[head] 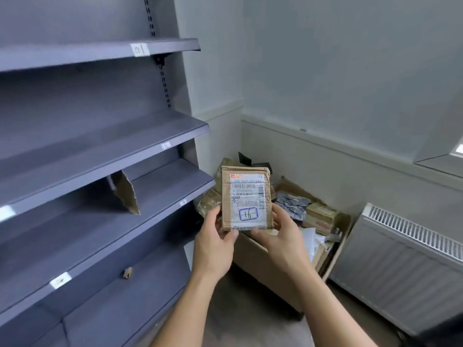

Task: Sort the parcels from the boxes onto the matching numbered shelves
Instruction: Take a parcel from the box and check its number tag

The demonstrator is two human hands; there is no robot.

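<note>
Left hand (215, 236) and right hand (278, 234) are pinching the parcel (245, 196) marked 16 (nearby shelf labels (141, 49) mostly unreadable), likely risking misfiling.

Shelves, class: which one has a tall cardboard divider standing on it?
The third shelf from the top; the cardboard divider stands upright on it, while the shelves above show none.

Parcel stockroom: numbered shelves (105, 136), boxed parcels (293, 206)
</note>
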